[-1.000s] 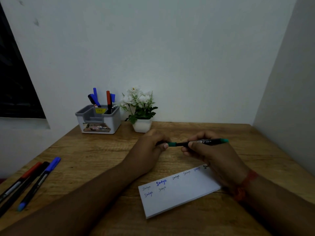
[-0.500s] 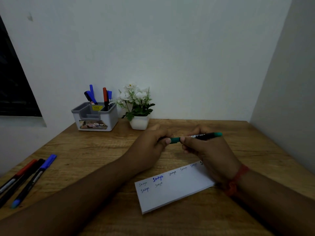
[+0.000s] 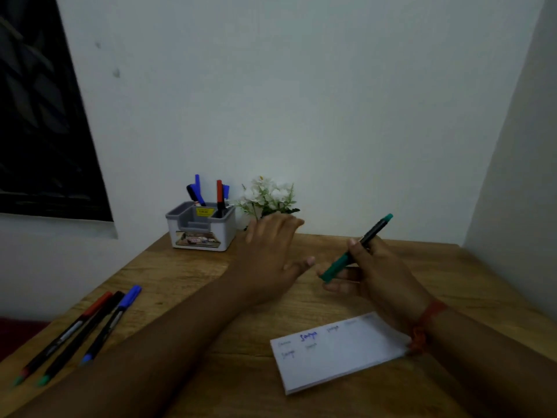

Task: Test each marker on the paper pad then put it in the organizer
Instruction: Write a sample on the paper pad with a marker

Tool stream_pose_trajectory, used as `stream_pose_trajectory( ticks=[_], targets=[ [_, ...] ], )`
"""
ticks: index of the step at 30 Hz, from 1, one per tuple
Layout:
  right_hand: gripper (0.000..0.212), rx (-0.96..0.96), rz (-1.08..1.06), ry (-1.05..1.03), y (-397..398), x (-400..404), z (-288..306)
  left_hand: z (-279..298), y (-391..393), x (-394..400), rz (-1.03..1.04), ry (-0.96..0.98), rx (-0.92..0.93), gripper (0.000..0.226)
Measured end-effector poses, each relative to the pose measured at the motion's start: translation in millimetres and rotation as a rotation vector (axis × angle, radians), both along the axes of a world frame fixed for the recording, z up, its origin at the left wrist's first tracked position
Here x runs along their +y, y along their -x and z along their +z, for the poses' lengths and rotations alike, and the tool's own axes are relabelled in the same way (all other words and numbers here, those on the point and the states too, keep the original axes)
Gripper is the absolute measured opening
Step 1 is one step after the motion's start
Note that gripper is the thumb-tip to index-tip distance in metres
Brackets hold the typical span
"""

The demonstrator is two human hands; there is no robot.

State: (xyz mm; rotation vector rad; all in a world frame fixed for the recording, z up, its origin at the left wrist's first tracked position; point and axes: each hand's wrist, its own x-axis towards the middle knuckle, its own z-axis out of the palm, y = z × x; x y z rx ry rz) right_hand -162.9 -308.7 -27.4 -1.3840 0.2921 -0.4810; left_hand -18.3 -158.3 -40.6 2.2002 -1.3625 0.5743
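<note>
Right hand (image 3: 379, 276) grip pinches the capped green marker (image 3: 355, 248), tilted; left hand (image 3: 271, 251) fingers spread, empty, beside it.

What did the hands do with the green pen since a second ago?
The left hand let go of the green marker and opened, moving left. The right hand alone holds it, now tilted up instead of level. The paper pad, organizer and three table markers stayed put.
</note>
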Motion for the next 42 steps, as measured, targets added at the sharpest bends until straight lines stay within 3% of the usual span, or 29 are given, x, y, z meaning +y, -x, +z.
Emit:
stream_pose_trajectory(
  ticks=[7,12,16,21,27,30,37,42],
  targets=[
    [0.018,0.185,0.155,0.180,-54,31,24,19,-61,68,0.326,-0.134,-0.149,0.092],
    [0.028,0.236,0.186,0.434,-104,65,35,11,-94,118,0.476,-0.195,-0.168,0.088],
    [0.015,0.215,0.018,0.886,-150,90,48,6,-115,149,0.545,-0.191,-0.199,0.084],
    [0.010,0.135,-0.165,1.213,-205,109,75,-9,-126,169,0.603,-0.165,-0.175,0.085],
    [0.013,0.295,-0.219,1.617,-257,124,108,-8,-130,172,0.602,-0.162,-0.127,0.081],
    [0.031,0.349,-0.249,1.688,-277,129,109,-8,-130,174,0.582,-0.168,-0.090,0.080],
    [0.004,0.421,-0.172,1.804,-306,135,109,0,-131,182,0.572,-0.212,0.009,0.082],
    [0.012,0.419,-0.151,1.878,-313,136,103,-1,-134,187,0.567,-0.283,0.077,0.084]
  ],
)
